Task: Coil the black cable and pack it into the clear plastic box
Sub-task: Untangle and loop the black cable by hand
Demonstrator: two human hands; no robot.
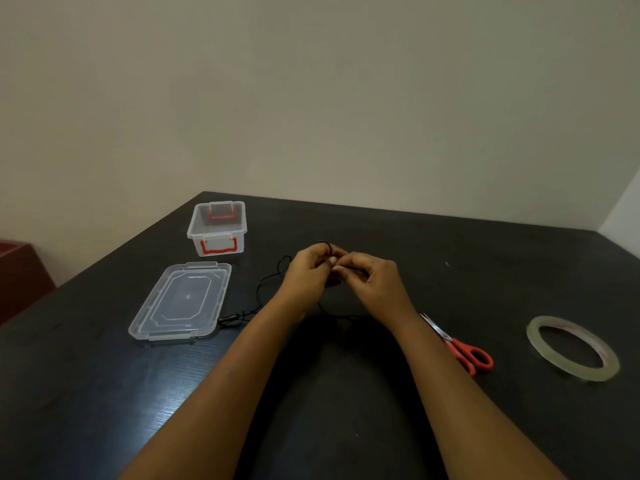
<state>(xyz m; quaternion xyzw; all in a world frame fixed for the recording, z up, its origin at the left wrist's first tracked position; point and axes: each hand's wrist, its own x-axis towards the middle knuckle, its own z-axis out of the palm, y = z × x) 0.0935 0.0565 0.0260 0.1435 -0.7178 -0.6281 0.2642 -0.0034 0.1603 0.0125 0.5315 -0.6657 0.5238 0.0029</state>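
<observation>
A thin black cable (266, 282) trails over the dark table from a plug end near the lid up into both hands. My left hand (310, 268) pinches a small loop of it that sticks up above the fingers. Touching it fingertip to fingertip, my right hand (372, 275) grips the cable just beside that loop. The clear plastic box (217, 228) with red handles stands open at the back left, apart from the hands. Its clear lid (180, 301) lies flat in front of it.
Red-handled scissors (462, 348) lie just right of my right forearm. A roll of clear tape (573, 346) sits further right. The table's left edge runs diagonally past the lid, and a dark red piece of furniture (20, 278) stands beyond it.
</observation>
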